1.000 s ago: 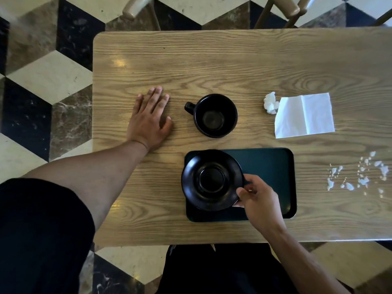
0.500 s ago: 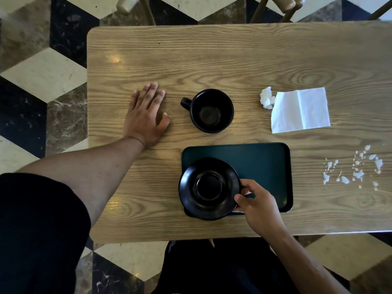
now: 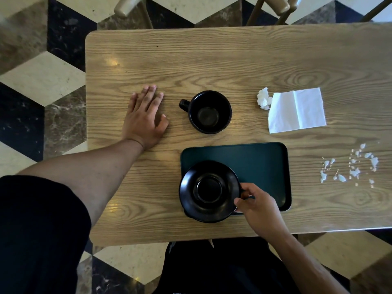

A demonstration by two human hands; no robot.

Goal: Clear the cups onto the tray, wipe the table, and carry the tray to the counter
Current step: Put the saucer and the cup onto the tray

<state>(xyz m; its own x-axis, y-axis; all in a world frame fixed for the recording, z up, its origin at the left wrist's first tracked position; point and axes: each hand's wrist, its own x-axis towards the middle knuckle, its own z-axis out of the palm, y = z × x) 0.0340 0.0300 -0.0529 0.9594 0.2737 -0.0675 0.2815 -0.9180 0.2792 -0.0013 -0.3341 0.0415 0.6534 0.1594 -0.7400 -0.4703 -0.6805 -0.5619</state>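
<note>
Fingers (image 3: 244, 193) of the right hand (image 3: 259, 205) are pinched on the saucer (image 3: 209, 190) rim at its 3 o'clock edge. A second ago the saucer covered the tray's (image 3: 254, 164) 10 o'clock corner; now it sits lower, at 8 o'clock, overhanging the near rim. Whether it rests flat or is slightly raised I cannot tell. My guess is it is being set down, so one piece is nearly cleared. The left hand (image 3: 144, 119) stays flat on the table (image 3: 212, 60), fingers nearly together, holding nothing, at the cup's (image 3: 209, 112) 9 o'clock. That cup remains off the tray, just beyond its 12 o'clock edge. Napkin (image 3: 297, 110) and crumbs (image 3: 350, 166) await wiping.
</note>
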